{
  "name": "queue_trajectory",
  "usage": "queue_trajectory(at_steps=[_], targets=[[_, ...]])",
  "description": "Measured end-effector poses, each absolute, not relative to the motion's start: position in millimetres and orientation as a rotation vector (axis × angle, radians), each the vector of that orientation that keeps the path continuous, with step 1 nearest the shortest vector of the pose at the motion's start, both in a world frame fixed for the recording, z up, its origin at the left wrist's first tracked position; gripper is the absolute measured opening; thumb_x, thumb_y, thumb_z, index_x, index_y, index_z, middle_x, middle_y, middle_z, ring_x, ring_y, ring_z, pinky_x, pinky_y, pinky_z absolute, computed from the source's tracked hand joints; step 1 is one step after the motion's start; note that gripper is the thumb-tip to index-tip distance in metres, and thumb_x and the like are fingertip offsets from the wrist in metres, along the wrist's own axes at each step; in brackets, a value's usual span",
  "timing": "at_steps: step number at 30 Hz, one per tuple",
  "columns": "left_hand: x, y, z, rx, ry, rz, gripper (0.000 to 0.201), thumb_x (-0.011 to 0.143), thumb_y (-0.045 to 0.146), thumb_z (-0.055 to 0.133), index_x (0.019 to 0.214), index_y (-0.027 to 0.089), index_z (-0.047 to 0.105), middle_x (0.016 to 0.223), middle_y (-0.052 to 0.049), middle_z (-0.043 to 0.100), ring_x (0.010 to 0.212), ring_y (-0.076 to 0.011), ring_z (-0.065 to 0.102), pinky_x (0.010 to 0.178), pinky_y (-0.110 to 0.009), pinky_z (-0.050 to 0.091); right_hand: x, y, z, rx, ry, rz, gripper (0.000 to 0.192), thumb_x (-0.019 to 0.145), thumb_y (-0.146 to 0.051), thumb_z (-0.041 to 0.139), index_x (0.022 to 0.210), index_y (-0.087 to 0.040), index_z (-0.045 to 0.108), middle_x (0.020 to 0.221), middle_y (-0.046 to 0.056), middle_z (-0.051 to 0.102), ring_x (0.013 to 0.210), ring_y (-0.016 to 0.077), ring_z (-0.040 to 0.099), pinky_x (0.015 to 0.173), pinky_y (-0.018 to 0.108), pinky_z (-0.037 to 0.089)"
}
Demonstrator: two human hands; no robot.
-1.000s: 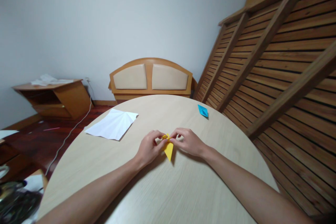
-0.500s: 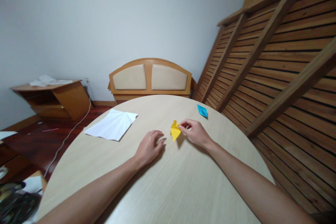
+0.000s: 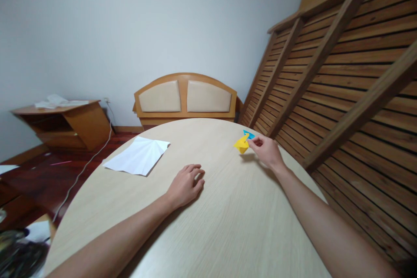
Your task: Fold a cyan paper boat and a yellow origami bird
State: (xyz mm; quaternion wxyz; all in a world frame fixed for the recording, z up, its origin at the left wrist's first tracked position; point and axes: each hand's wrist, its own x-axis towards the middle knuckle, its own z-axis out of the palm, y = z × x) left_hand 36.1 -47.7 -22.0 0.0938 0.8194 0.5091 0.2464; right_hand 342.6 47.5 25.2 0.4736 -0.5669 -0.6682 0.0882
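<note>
At the far left, off the surface, a low wooden cabinet (image 3: 61, 124) stands against the wall with some papers on top. On the round surface (image 3: 208, 234), left of the middle, lies a white sheet of paper (image 3: 137, 155), creased and flat, with no hand close to it.

Near the middle rests the left hand (image 3: 185, 186), palm down on the wood, the fingers loosely curled and holding nothing. It is well apart from the other hand.

Further right and further away, the right hand (image 3: 267, 151) is stretched out toward the far right edge. Its fingertips are pinched on a corner of a small yellow folded paper (image 3: 241, 143), which it holds just above the wood; I cannot tell if the lower tip touches the surface. The yellow piece lies to the left of the fingers that hold it, its pointed end turned down and toward the near side. Just behind it, almost touching, a blue folded paper (image 3: 249, 134) lies near the far rim, partly hidden by the yellow one. So the right hand is much the nearer hand to both folded pieces; the left one is well to the near left of them.

Behind the surface a wooden headboard (image 3: 185, 97) leans on the wall, and a slatted wooden frame (image 3: 342, 74) fills the right side.
</note>
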Motion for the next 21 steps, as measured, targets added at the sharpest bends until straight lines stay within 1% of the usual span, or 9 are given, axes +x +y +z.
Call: queue_trajectory(at_steps=[5, 8, 13, 21], targets=[[35.6, -47.4, -23.2, 2.429, 1.507, 0.744, 0.028, 0.091, 0.028, 0.054, 0.114, 0.019, 0.067, 0.132, -0.012, 0.06, 0.123, -0.0286, 0.054, 0.106, -0.046, 0.043, 361.1, 48.9, 29.9, -1.655, -1.602, 0.046, 0.019, 0.077, -0.039, 0.063, 0.073, -0.021, 0.07, 0.077, 0.005, 0.074, 0.069, 0.0203, 0.066, 0.063, 0.028, 0.045], [35.1, -47.1, -24.3, 2.424, 1.501, 0.759, 0.028, 0.09, 0.027, 0.055, 0.114, 0.02, 0.067, 0.132, -0.012, 0.06, 0.123, -0.0288, 0.054, 0.106, -0.046, 0.043, 367.2, 48.0, 31.9, -1.778, -1.591, -0.012, 0.02, 0.077, -0.042, 0.063, 0.073, -0.024, 0.07, 0.077, 0.005, 0.075, 0.071, 0.0222, 0.067, 0.06, 0.029, 0.042], [35.1, -46.8, -25.1, 2.418, 1.487, 0.786, 0.027, 0.09, 0.027, 0.056, 0.114, 0.021, 0.067, 0.131, -0.011, 0.061, 0.121, -0.0285, 0.055, 0.105, -0.046, 0.043, 373.5, 49.1, 30.6, -1.947, -1.558, -0.071, 0.021, 0.077, -0.043, 0.061, 0.077, -0.025, 0.073, 0.082, 0.007, 0.075, 0.077, 0.025, 0.068, 0.058, 0.029, 0.041], [35.0, -47.6, -23.7, 2.416, 1.488, 0.779, 0.027, 0.09, 0.027, 0.055, 0.114, 0.02, 0.067, 0.131, -0.012, 0.061, 0.121, -0.0288, 0.055, 0.105, -0.047, 0.043, 384.9, 55.1, 23.9, -2.102, -1.543, -0.123, 0.029, 0.082, -0.047, 0.057, 0.087, -0.025, 0.076, 0.091, 0.013, 0.075, 0.081, 0.0302, 0.068, 0.062, 0.034, 0.043]])
